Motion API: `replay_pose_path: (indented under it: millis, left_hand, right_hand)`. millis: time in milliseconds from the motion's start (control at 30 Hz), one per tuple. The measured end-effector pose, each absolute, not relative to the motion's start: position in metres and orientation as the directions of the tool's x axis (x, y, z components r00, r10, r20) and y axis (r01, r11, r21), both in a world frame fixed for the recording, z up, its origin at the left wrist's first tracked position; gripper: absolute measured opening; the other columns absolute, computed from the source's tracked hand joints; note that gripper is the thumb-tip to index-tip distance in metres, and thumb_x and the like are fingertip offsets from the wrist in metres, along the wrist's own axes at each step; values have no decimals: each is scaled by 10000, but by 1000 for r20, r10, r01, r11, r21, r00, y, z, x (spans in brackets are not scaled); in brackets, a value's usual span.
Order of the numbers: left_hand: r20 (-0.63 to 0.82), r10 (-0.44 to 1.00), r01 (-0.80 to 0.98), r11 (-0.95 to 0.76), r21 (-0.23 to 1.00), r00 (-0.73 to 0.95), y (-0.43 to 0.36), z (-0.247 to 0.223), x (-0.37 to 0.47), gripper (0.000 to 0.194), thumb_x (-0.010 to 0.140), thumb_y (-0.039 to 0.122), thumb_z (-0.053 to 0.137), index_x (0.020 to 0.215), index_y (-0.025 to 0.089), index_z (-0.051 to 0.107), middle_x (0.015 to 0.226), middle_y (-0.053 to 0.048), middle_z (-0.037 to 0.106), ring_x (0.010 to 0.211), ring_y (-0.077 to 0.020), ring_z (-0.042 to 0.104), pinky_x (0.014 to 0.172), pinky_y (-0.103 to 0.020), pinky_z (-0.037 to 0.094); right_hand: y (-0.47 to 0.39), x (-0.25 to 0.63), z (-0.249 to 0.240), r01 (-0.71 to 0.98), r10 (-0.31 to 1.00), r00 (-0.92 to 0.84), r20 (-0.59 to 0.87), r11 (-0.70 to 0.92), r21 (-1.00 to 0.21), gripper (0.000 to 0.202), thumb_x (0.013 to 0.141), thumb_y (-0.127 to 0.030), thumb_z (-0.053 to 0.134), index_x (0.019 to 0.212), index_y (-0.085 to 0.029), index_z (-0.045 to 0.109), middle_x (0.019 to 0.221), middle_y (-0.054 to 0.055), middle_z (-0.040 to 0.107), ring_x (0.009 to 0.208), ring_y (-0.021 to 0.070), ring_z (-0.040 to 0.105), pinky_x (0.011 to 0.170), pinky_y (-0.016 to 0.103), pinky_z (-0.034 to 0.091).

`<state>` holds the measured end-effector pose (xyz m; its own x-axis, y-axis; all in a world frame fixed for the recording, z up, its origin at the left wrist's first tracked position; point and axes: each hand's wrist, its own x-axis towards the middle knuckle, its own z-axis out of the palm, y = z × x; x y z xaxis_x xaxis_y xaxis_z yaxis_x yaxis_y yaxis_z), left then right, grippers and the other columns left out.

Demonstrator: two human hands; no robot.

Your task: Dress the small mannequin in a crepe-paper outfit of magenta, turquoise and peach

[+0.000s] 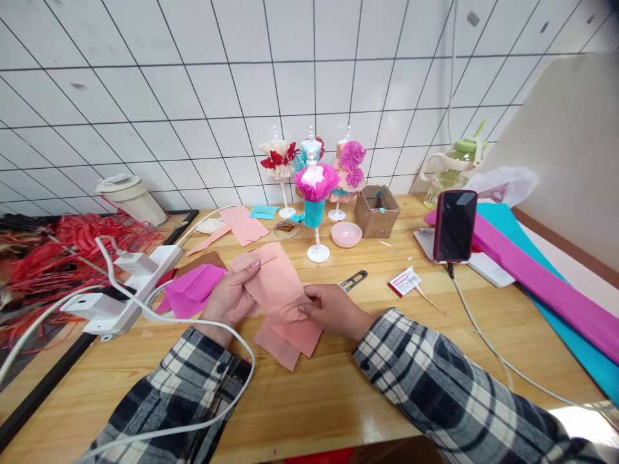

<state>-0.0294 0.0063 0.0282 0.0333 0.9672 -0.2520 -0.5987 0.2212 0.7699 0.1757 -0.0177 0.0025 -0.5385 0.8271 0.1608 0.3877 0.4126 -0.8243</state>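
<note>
A peach sheet of crepe paper (275, 277) is held between my two hands over the wooden table. My left hand (231, 298) pinches its left side, thumb on top. On its lower right edge, the thumb and fingers of my right hand (333, 309) are closed. More peach pieces (278, 346) lie beneath the sheet, near the right hand. Behind the sheet stands a small white dress form (314, 212) with a magenta ruffle and a teal wrap. Magenta paper (193, 289) rests left of my left hand.
A white power strip (140, 290) and its cable lie at the left, the cable crossing my left forearm. Further back are a pink bowl (346, 234) and a cardboard box (378, 212). Small snips (354, 280), a phone (455, 225) and long paper rolls (541, 264) are at the right.
</note>
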Motion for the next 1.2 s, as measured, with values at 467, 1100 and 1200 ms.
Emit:
replay_pose_path:
  millis: [467,1100,1200]
  left_hand:
    - [-63,988,-556,-26,831,-140,12,18,-35,426,695,27,698,1076,194,606,911,-23,723,789,-132,693,781,-240,565]
    - [-145,912,-386,301,872,384,-15,11,-3,411,827,408,597,1116,120,644,1082,-152,694,1075,-288,610,943,-401,455]
    - [-129,934,-307,238,922,334,-19,12,3,356,806,303,644,1116,128,651,1074,-129,703,1045,-286,622,937,-408,447]
  right_hand:
    - [-15,179,8,281,815,-569,110,319,-905,178,793,-222,537,625,-169,561,602,-56,469,607,100,437,547,193,298]
    - [-4,186,5,-469,911,-412,-13,-225,-854,440,637,-294,772,1041,-158,664,1087,82,687,986,214,644,950,381,443]
    - [-5,184,4,-464,915,-403,-19,-223,-857,436,636,-281,774,1040,-163,663,1070,78,694,965,212,652,933,377,453]
